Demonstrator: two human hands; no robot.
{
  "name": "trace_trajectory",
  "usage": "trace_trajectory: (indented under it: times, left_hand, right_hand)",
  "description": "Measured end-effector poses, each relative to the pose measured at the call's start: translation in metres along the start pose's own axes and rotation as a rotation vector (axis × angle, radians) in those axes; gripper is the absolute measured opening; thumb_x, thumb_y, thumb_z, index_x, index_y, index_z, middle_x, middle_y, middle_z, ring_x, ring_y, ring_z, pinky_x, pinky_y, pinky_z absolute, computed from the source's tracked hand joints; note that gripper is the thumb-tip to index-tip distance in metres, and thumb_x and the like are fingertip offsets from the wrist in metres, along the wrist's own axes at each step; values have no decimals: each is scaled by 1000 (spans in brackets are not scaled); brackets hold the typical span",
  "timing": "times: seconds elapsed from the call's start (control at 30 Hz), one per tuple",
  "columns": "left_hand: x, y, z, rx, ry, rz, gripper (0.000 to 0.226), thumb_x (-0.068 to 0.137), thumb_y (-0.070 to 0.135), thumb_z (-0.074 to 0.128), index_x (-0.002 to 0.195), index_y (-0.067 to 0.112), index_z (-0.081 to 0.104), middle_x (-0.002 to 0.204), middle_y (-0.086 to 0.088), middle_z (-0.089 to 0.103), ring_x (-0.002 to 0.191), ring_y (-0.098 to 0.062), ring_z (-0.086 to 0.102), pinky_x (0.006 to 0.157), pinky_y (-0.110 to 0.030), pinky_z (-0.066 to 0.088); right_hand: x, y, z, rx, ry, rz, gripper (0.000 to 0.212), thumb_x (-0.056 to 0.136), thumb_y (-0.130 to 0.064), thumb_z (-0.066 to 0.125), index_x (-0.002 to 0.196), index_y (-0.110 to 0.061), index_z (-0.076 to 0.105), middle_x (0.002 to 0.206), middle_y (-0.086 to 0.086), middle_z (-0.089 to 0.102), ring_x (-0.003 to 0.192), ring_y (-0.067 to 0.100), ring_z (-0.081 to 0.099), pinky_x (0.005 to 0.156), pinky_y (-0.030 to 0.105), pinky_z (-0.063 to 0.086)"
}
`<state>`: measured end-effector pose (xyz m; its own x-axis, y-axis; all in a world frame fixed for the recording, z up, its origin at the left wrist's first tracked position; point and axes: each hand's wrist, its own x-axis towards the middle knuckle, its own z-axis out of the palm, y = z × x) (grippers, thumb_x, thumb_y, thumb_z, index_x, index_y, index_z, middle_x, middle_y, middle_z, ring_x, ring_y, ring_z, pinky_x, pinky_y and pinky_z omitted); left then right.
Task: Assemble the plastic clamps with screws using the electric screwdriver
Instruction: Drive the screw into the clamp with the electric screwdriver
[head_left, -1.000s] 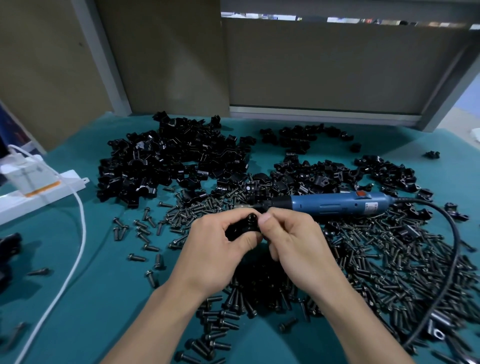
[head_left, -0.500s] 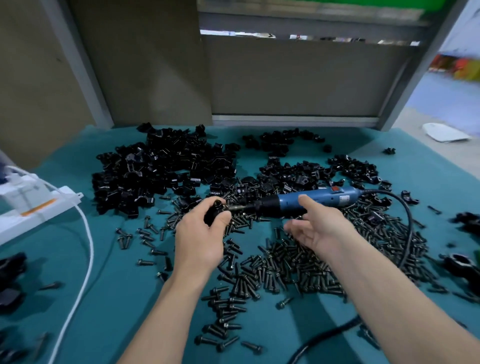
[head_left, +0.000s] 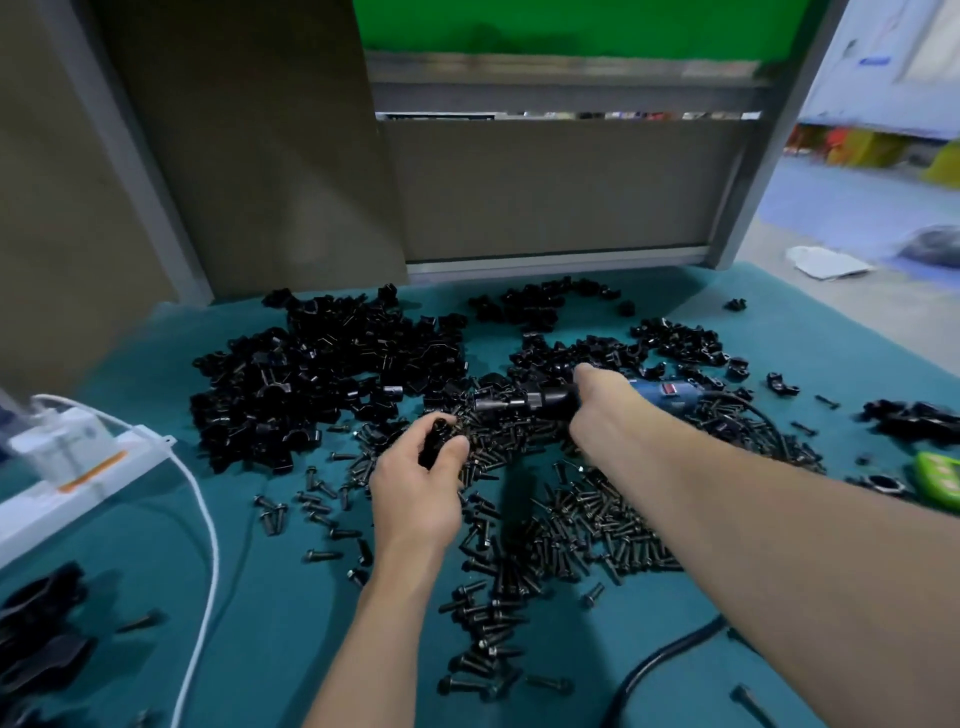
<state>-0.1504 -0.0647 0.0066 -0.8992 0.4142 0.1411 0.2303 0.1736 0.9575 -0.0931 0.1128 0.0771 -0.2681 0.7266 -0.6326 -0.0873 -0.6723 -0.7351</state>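
The left hand (head_left: 415, 483) pinches one black clamp (head_left: 435, 439) just above the loose screws (head_left: 587, 519). The right hand (head_left: 602, 405), slightly apart from it, is wrapped round the electric screwdriver (head_left: 670, 389), its tip pointing toward the clamp. With a large heap of clamps (head_left: 322, 374) and screws spread over the surface (head_left: 270, 597), most of the assembly appears undone, and this piece looks ready for driving.

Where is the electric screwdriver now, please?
The electric screwdriver is right of centre in the head view, gripped by the right hand, over the loose screws, near the clamp piles.
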Motion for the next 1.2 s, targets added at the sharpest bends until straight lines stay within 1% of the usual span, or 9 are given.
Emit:
trace_trajectory:
  times: [0.07, 0.17, 0.23, 0.33, 0.43, 0.6, 0.8, 0.97, 1.2]
  left_hand:
    - [1, 0, 0, -52, 19, -18, 31, 100, 27, 67, 88, 55, 64, 68, 10, 70, 51, -7, 56, 52, -20, 48]
    - [0, 4, 1, -69, -3, -7, 40, 100, 26, 67, 86, 63, 66, 66, 13, 68, 53, -8, 56, 56, -25, 49]
    - [-1, 4, 2, -54, -27, 13, 41, 101, 26, 66, 91, 66, 64, 67, 2, 67, 54, -10, 54, 55, -31, 50]
    - [-1, 1, 7, 1, -77, 57, 32, 102, 28, 65, 98, 59, 65, 75, -12, 66, 55, -16, 53, 53, -36, 48]
    - [-1, -1, 11, 77, -132, 78, 29, 101, 29, 68, 100, 59, 64, 70, -7, 66, 50, -14, 49, 47, -32, 39]
    - [0, -6, 13, 170, -177, 81, 24, 99, 33, 70, 103, 56, 64, 64, 1, 63, 50, -9, 46, 49, -31, 40]
    - [-2, -12, 13, 232, -184, 102, 20, 98, 35, 71, 107, 53, 66, 65, 0, 64, 51, -7, 46, 50, -31, 42]
    - [-4, -10, 15, 207, -211, 117, 26, 99, 30, 71, 105, 55, 65, 55, 14, 53, 44, -4, 37, 44, -20, 32]
    - [-5, -9, 12, 205, -219, 149, 21, 98, 29, 72, 103, 49, 68, 60, 14, 54, 48, -5, 39, 49, -18, 33]
  right_hand:
    - [-3, -8, -9, 85, -26, -10, 27, 90, -15, 67, 112, -15, 52, 105, 0, 61, 75, 16, 57, 56, 31, 42]
    - [-11, -24, -34, 186, -41, 16, 31, 79, -19, 74, 106, -22, 59, 96, -4, 69, 72, 13, 60, 61, 32, 40]
    - [-15, -30, -49, 236, -109, 6, 28, 80, -18, 73, 102, -21, 57, 99, 3, 67, 81, 20, 60, 71, 38, 46]
    - [-16, -30, -60, 429, -312, -46, 24, 84, 4, 65, 102, -8, 54, 90, 14, 67, 86, 26, 67, 79, 50, 62]
    - [-11, -25, -55, 465, -434, -122, 24, 89, 12, 60, 104, -6, 57, 88, 13, 69, 79, 23, 70, 67, 33, 62]
    - [11, -8, -32, 488, -384, -203, 17, 94, -7, 71, 104, -14, 59, 73, 3, 62, 56, 16, 58, 53, 26, 51]
    - [28, -3, -16, 555, -411, -227, 22, 92, 6, 63, 101, -13, 59, 65, 4, 60, 53, 17, 55, 53, 26, 50]
    - [35, -2, -17, 577, -407, -235, 24, 92, 6, 63, 108, -11, 58, 68, 4, 59, 53, 16, 55, 54, 26, 49]
    - [36, 3, -18, 609, -442, -193, 23, 93, 2, 64, 110, -11, 55, 69, 3, 59, 53, 15, 55, 54, 26, 49]
